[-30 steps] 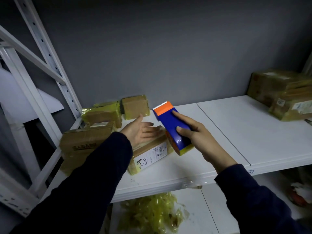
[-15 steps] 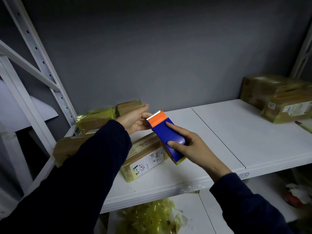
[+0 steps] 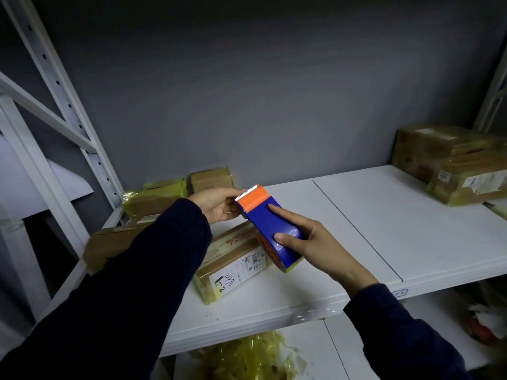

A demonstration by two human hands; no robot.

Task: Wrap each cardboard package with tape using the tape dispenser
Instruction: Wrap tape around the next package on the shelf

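— Pinching, on the left: the left hand (image 3: 216, 204) has its thumb over and curled fingers under the orange toothed end of the dispenser (image 3: 270, 223). Whether tape sits between them, I cannot tell.
— And the other end?
— There the right hand (image 3: 315, 242) wraps the blue body, thumb on the near side, forefinger laid straight along the top.
— Which way does it point?
— Its long axis slants from near right up to far left. The teeth aim at the back left corner of the shelf (image 3: 411, 229); the roll end is lowest, toward the front edge.
— Resting on anything?
— No, it is held in the air over the right end of the labelled package (image 3: 233, 261).
— How does that one lie?
— Flat on the shelf, close to the front edge, left of the middle, white label facing the front.
— What else, left to right?
— A brown box (image 3: 109, 242) at the left edge, taped packages (image 3: 153, 198) in the back left corner, two large packages (image 3: 466, 176) stacked at the right edge near the back wall. Crumpled yellow tape (image 3: 247, 355) lies on the lower shelf (image 3: 312, 338).
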